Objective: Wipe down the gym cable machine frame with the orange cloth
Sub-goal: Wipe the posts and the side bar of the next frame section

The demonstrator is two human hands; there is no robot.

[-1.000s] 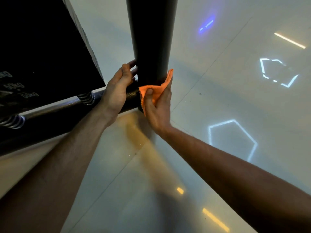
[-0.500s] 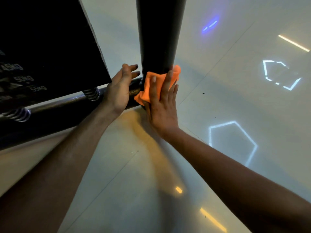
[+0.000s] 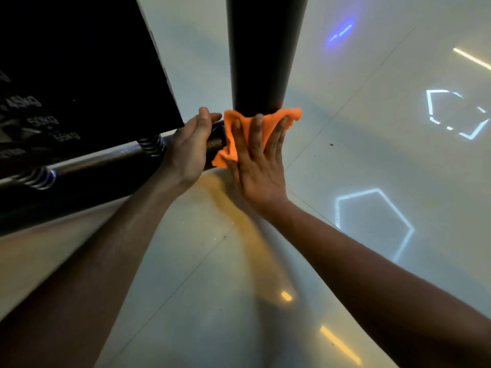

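A: Orange cloth [image 3: 235, 136], crumpled, sits at centre frame against the foot of the black upright post [image 3: 265, 49] of the cable machine frame. Right hand [image 3: 259, 160] lies flat over it, fingers [image 3: 256, 134] straight and slightly spread, pressing the cloth to the post. No pinch visible; the palm does the holding.

B: And the left hand [image 3: 190, 147]?

A: Just left of the cloth, on the horizontal base bar [image 3: 101, 160] where it meets the post. Fingers look relaxed and fairly straight, resting on the bar, not clamped round it. Thumb side partly hidden, so I note that with some reserve.

B: Step in hand?

A: Judgement: wiping the lowest part of the post, at the joint. The next move likely calls for steady palm pressure while sliding the cloth up or round the post, with the loose right edge gathered in so it does not drag free.

B: What can't be read?

A: The far side of the post and the joint itself, covered by cloth and hands. The post is cut off at the top edge. The weight stack [image 3: 79, 75] in the upper left is nearly black; only faint kg labels show, blurred. Two springs [image 3: 151, 146] on the bar are visible, the lower left one dim. The glossy floor [image 3: 372, 155] shows only light reflections. Whether the post is clean cannot be told.
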